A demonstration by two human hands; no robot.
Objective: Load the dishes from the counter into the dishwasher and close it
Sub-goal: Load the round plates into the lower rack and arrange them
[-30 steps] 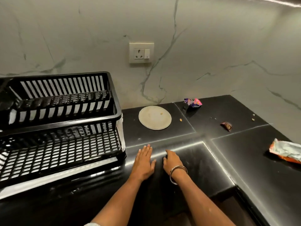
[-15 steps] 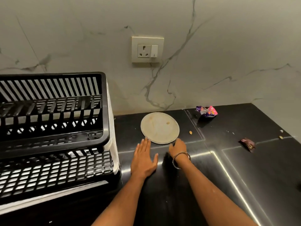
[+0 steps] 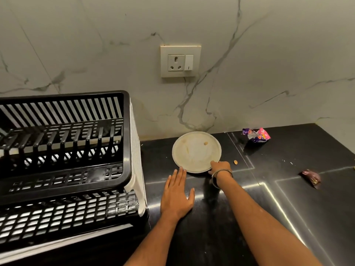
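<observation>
You're barely started: the plate (image 3: 196, 151) still lies on the counter (image 3: 288, 198), your right hand (image 3: 221, 167) gripping its near rim, left hand (image 3: 177, 194) flat with fingers spread; nothing loaded yet.

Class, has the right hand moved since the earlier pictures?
Yes. The right hand went forward over the counter, toward the wall, and now grips the plate rim.

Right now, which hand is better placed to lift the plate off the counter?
The right hand. Its fingers are already at the plate's near right rim, apparently taking a grip there. The left hand lies flat on the black counter, fingertips just short of the rim, holding nothing.
</observation>
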